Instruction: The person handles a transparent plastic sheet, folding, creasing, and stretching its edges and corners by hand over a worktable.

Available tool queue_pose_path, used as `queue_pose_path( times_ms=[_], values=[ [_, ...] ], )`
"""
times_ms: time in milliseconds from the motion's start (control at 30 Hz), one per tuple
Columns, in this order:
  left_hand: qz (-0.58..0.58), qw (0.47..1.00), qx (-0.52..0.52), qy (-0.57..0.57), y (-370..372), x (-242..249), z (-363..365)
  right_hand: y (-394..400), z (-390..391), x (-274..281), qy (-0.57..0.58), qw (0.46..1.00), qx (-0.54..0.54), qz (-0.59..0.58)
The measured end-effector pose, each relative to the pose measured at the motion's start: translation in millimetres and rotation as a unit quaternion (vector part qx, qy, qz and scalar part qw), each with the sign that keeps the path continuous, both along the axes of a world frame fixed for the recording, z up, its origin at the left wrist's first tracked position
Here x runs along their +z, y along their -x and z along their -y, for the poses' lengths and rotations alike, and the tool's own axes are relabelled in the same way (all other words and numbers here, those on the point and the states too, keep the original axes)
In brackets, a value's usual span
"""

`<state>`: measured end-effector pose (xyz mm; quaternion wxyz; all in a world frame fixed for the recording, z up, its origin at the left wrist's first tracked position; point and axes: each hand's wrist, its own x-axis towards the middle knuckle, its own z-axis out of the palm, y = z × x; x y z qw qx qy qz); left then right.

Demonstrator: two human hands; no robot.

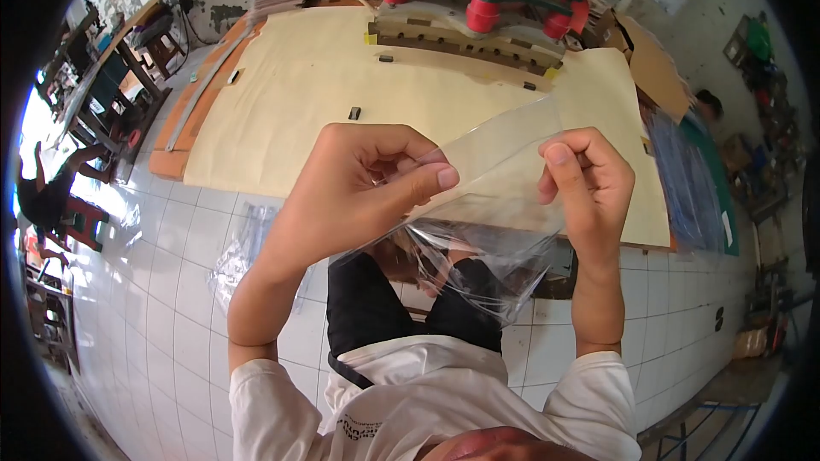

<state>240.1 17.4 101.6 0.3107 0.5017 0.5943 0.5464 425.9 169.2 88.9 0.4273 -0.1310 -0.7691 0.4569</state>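
A clear plastic sheet (500,243) stretches between my two hands, over my lap and the table's front edge. My left hand (367,179) pinches it at the left side, thumb pressed against the bent fingers. On the right, my right hand (589,179) has its thumb and fingers closed on the sheet's other side. One flap of the film rises toward the upper right, and the lower part hangs in shiny folds. Behind the hands lies the cream-coloured sheet (290,77) that covers the table.
A machine (478,0) with green bars and red cylinders stands at the table's back. Small black blocks (354,113) lie on the cream sheet. Clear plastic (683,179) is stacked at the right, with more plastic (248,248) low at the left. Another person sits far left.
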Motion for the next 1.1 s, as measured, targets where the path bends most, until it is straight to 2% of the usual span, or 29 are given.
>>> queue_pose_path(
  times_ms=[67, 167, 233, 367, 533, 733, 1100],
  values=[
    [0.001, 1.0, -0.001, -0.004, 1, 1, -2, 0, -2, 2, -0.007, 1.0, 0.014, -0.008],
    [-0.055, 0.998, 0.011, -0.008, 1, 5, -2, 2, -5, 14, 0.043, 0.997, 0.063, -0.009],
    [-0.117, 0.993, -0.007, -0.03, 0, 8, -5, 6, -3, 25, 0.058, 0.993, 0.096, 0.048],
    [-0.108, 0.994, 0.0, -0.018, -1, 13, -8, 11, -2, 32, 0.023, 0.994, 0.076, 0.069],
    [-0.113, 0.991, -0.055, 0.054, 2, 24, -12, 14, 5, 36, 0.006, 0.998, 0.052, 0.039],
    [-0.073, 0.994, -0.059, 0.057, 3, 27, -15, 12, 6, 38, -0.006, 0.998, 0.045, 0.031],
    [-0.099, 0.993, -0.053, 0.044, 1, 30, -13, 7, 5, 39, -0.01, 0.998, 0.06, 0.033]
  ],
)
